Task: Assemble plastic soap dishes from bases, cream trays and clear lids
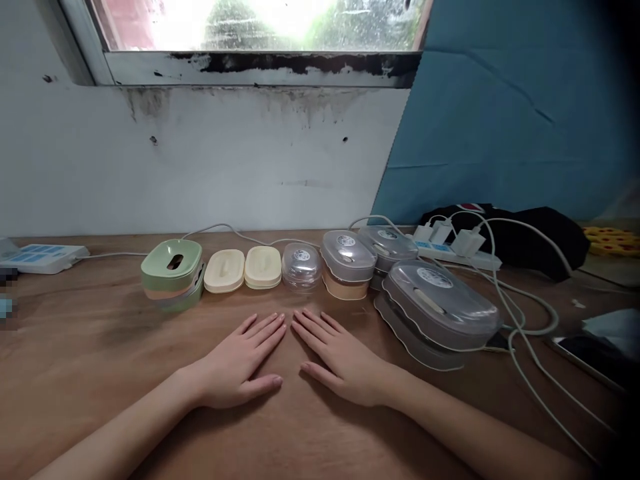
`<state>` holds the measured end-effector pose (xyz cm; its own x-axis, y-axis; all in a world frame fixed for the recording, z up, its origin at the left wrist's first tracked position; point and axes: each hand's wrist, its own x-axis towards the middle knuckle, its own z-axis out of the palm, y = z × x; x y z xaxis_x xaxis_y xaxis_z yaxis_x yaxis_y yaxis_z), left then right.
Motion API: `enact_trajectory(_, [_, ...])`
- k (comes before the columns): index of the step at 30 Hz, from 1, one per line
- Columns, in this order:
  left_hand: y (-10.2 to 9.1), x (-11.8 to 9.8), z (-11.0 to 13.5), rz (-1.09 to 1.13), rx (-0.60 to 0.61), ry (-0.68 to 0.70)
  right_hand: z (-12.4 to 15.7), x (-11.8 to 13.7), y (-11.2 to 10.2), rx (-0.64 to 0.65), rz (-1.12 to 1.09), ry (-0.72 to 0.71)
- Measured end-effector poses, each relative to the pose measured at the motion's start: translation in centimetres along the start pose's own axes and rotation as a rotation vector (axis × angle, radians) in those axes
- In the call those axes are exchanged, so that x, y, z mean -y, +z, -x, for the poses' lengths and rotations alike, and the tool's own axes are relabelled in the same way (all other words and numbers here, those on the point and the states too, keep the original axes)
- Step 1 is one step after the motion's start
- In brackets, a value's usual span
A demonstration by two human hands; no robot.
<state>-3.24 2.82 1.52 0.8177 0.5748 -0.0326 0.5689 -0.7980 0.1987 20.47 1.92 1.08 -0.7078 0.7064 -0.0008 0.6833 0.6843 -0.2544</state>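
My left hand (240, 363) and my right hand (336, 357) both lie flat, palm down, on the wooden table (100, 360), fingers stretched out and fingertips nearly meeting. They hold nothing. Just beyond the fingertips runs a row of lidded plastic boxes: a green stack (173, 273) at the left, two cream boxes (224, 271) (263, 267), a small clear box (301, 267), a clear-lidded box (347, 265) with a tan base, another clear box (389, 243) behind it, and a large clear-lidded box (437, 312) at the right.
A white power strip (43, 257) lies at the far left, another (453, 253) with chargers and white cables (525, 320) at the right. A black cloth (545, 243), a phone (593, 357) and a yellow object (613, 240) sit at the right. A wall and window stand behind.
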Motion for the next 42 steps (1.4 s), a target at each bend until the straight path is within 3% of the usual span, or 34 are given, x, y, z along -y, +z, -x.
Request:
enact_trajectory(16, [-0.2, 1.1, -0.5, -0.001, 0.031, 0.032, 0.1, -0.2, 0.0, -0.036, -0.008, -0.042])
enact_trajectory(25, [-0.3, 0.6, -0.1, -0.053, 0.013, 0.045, 0.0, 0.0, -0.1, 0.002, 0.052, -0.038])
enact_trajectory(27, [-0.3, 0.6, -0.2, -0.106, -0.056, 0.067, 0.0, 0.0, -0.1, 0.013, 0.064, -0.032])
enact_trajectory(29, [-0.2, 0.9, -0.7, -0.193, -0.213, 0.017, -0.1, 0.0, -0.1, 0.01, 0.07, -0.031])
enact_trajectory(33, [-0.1, 2.6, -3.1, -0.3, -0.517, -0.266, -0.2, 0.0, -0.1, -0.023, 0.053, -0.037])
enact_trajectory(37, [-0.1, 4.3, -5.2, -0.28, -0.564, -0.353, 0.0, -0.1, -0.1, -0.053, 0.009, -0.029])
enact_trajectory(42, [0.0, 4.8, -5.4, -0.264, -0.562, -0.372, 0.3, -0.2, -0.1, -0.07, -0.009, -0.022])
